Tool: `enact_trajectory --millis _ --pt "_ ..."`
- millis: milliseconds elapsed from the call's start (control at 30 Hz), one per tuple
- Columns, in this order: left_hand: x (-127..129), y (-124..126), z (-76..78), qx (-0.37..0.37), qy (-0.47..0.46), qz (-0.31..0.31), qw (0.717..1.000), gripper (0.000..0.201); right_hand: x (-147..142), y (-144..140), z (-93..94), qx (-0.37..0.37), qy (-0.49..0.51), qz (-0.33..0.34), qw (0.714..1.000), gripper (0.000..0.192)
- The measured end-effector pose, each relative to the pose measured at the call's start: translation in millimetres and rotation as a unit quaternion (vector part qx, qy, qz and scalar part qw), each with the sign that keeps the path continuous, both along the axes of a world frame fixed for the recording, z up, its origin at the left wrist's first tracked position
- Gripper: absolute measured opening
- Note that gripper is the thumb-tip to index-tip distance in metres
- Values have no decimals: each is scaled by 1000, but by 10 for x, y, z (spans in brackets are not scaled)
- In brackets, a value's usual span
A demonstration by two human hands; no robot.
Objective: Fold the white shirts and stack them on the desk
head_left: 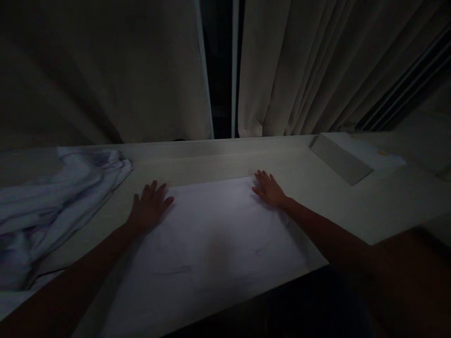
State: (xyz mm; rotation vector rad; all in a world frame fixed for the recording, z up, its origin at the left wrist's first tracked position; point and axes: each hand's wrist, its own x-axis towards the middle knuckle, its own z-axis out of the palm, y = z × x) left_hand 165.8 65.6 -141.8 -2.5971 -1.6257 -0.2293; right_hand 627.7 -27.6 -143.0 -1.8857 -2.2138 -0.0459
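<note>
Dim room. A flat white cloth (211,239) lies spread on the counter (352,206), center-near, reaching from about mid-counter to the near edge. Both hands lie on it, palms down, fingers spread, gripping nothing. Left hand (150,206) sits at the cloth's far-left corner, fingers pointing to the far side, thumb out to the right. Right hand (268,189) sits at the far-right corner, fingers angled far-left. The two hands are well apart, w/ smooth cloth between them; a few faint creases show nearer the near edge.

At left, a crumpled pile of white fabric (52,202) lies on the counter, just beside the left forearm, apart from the flat cloth. Far right: a white box (348,157), lying flat. Behind the counter hang pale curtains (299,65), w/ a dark gap between them.
</note>
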Motion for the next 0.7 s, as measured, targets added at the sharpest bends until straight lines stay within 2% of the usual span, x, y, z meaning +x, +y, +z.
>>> enact_trajectory --millis 67,133,233,300,367,467,600,700 --pt "-12 -342 81 22 -8 -56 998 61 -15 -382 110 20 -18 56 998 69" --pt "-69 -769 75 26 10 -113 993 61 -42 -832 164 16 -31 97 995 68" --pt "-242 -1383 -76 19 46 -149 988 68 -78 -1440 106 -11 -34 119 992 69" --pt "-367 -1667 -202 7 58 -158 986 71 -93 -1701 -9 -28 -28 119 992 66" --pt "-446 -1821 -285 0 65 -159 985 70 -102 -1828 -134 -36 -23 110 993 63" --pt "-465 -1892 -292 8 61 -151 987 68 -112 -1850 -243 -30 -17 99 995 62" --pt "-482 -2002 -216 27 55 -133 989 73 -125 -1877 -225 -1 -9 96 995 68" --pt "-588 -2228 -212 27 63 -131 989 79 -107 -2055 -234 18 -9 93 995 78"
